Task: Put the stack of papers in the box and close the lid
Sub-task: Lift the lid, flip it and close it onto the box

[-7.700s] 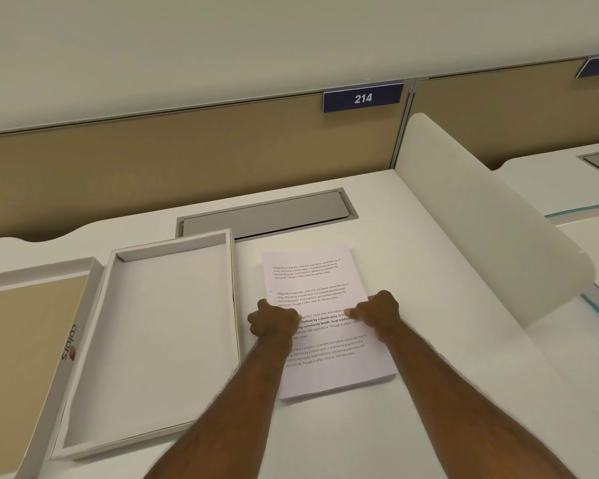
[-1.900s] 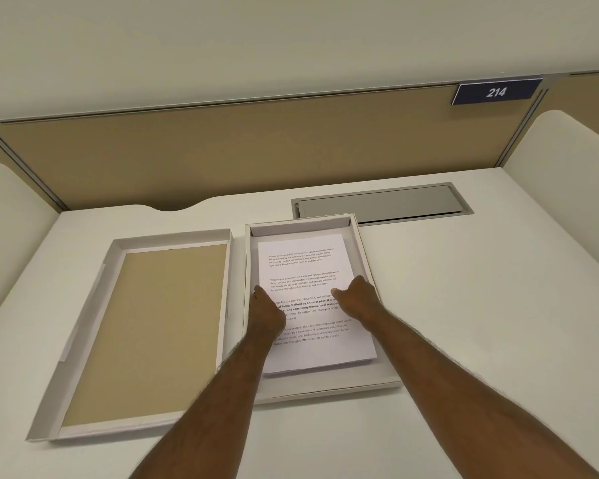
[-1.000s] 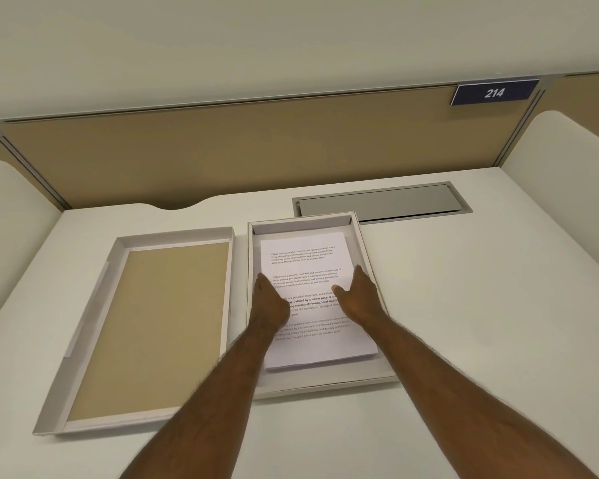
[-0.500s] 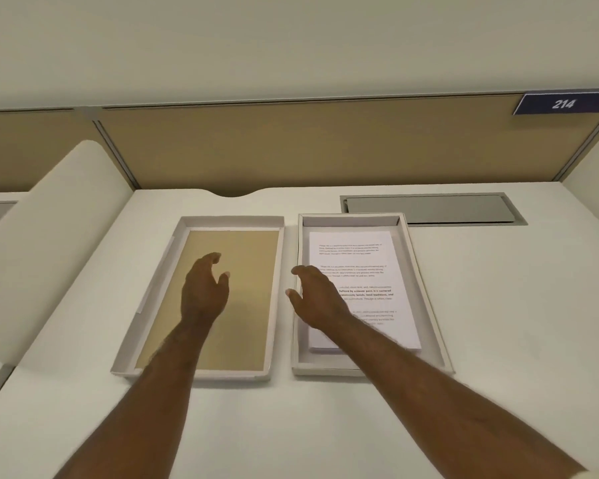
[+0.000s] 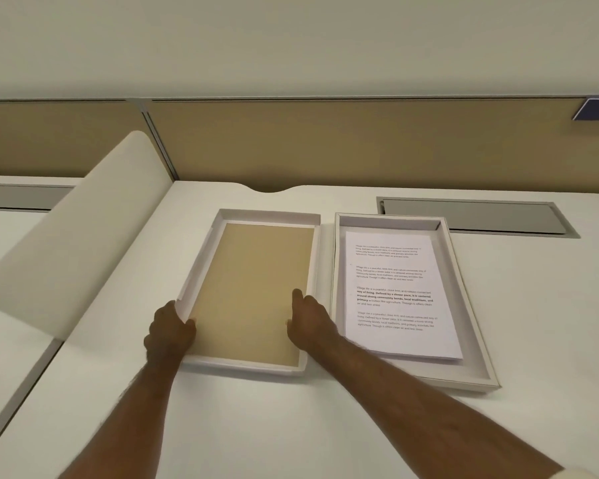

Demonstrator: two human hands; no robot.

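Note:
The stack of papers [image 5: 395, 295], white with printed text, lies flat inside the shallow white box [image 5: 478, 380] on the right of the desk. To its left the lid [image 5: 249, 292] lies upside down, with white walls and a tan inside. My left hand [image 5: 170, 335] grips the lid's left wall near the front, fingers curled over the rim. My right hand [image 5: 308, 321] holds the lid's right wall, thumb inside on the tan surface. The lid rests on the desk between my hands.
The white desk [image 5: 291, 426] has a grey cable hatch [image 5: 478, 217] behind the box. A curved white side divider [image 5: 83, 236] stands at the left, a tan back partition [image 5: 325, 143] behind. Another desk lies beyond the divider.
Both hands have left the papers in the box and moved left onto the lid, closing on its two long walls. The view has swung left.

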